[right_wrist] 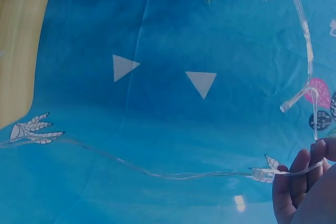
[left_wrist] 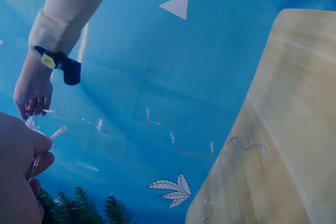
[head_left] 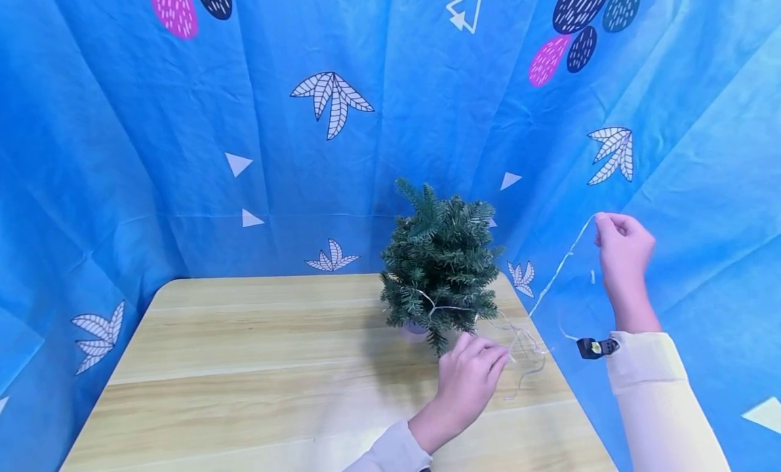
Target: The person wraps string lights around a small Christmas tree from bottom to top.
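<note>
A small artificial Christmas tree (head_left: 442,255) stands toward the table's far right side, with a clear wire of string lights (head_left: 448,308) lying across its lower front branches. Close to those branches, my left hand (head_left: 466,380) pinches the light string; in the left wrist view a small clear bulb (left_wrist: 59,132) sticks out by its fingers. Raised out to the right, past the table edge, my right hand (head_left: 628,251) holds another stretch of the string between thumb and fingers. In the right wrist view, the string (right_wrist: 184,176) runs away from that hand in two directions.
Loose loops of the light string (head_left: 526,374) trail over the right part of the wooden table (head_left: 244,390). A patterned blue cloth (head_left: 305,173) hangs behind and beside it. A black wrist camera (head_left: 594,348) is strapped at the right cuff.
</note>
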`<state>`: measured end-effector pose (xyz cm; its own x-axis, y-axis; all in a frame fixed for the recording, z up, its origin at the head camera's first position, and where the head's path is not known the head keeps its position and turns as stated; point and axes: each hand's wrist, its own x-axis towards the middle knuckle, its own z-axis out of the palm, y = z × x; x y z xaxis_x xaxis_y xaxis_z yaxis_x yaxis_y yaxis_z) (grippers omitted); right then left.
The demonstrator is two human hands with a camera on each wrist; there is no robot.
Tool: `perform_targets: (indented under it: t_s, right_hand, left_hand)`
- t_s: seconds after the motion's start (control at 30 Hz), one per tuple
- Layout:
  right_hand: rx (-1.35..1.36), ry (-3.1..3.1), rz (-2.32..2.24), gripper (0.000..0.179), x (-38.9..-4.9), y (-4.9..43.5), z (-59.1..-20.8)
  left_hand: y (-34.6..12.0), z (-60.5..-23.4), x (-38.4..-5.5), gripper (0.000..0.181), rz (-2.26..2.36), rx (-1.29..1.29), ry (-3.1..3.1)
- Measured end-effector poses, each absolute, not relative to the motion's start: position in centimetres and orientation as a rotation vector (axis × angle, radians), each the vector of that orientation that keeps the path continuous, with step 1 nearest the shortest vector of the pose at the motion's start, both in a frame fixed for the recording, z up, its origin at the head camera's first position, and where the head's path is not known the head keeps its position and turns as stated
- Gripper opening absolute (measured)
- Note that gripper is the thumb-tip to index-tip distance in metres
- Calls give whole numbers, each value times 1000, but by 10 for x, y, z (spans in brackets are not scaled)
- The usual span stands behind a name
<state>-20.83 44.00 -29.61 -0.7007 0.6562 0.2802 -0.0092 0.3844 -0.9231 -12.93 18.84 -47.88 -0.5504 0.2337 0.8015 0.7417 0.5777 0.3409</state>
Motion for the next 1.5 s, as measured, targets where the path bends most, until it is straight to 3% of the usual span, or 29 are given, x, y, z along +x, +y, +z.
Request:
perform_targets:
  t_s: [0.7, 1.27, 1.5]
  right_hand:
    - [-446, -2167, 1211, 33, -262, 419, -285]
    - [-440, -2451, 955, 49, -305, 385, -278]
    - [-363, -2539, 873, 44, -316, 364, -269]
  left_hand:
    - [180, -481, -142, 6, -976, -582, -2078]
    - [189, -482, -149, 4, -1017, -449, -2088]
    - [192, -480, -151, 5, -1019, -420, -2088]
